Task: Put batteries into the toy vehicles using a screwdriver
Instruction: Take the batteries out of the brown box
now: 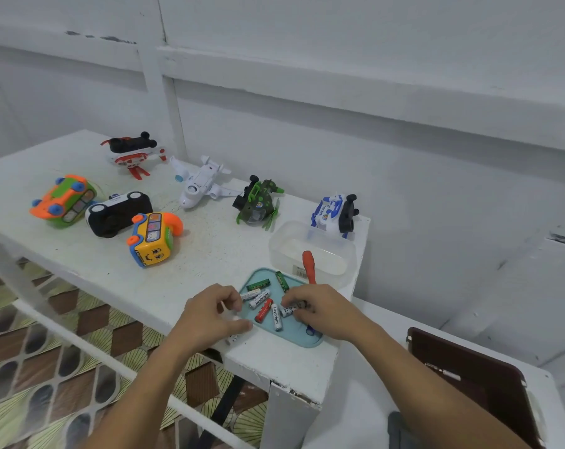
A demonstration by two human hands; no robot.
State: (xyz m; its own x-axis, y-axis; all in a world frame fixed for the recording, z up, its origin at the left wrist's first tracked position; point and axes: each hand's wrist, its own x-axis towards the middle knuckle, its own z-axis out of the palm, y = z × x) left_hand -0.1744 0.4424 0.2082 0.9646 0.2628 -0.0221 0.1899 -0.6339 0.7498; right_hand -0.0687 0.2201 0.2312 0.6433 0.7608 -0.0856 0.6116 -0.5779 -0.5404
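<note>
A teal tray (294,332) at the table's front edge holds several batteries: white ones (276,317), a red one (263,310) and green ones (258,284). My right hand (323,311) is over the tray's right side, its fingertips pinching a white battery (290,310). My left hand (209,314) is at the tray's left edge, fingers curled round white batteries, one end poking out below (232,340). An orange-handled screwdriver (308,265) leans on a clear container (313,244) behind the tray. Several toy vehicles lie further back, among them a yellow bus (153,239).
Other toys on the white table (209,254): an orange-green car (64,200), a black-white car (117,212), a red-white helicopter (132,150), a white plane (200,183), a green helicopter (258,204), a blue-white vehicle (334,213). A dark brown case (469,377) lies low right.
</note>
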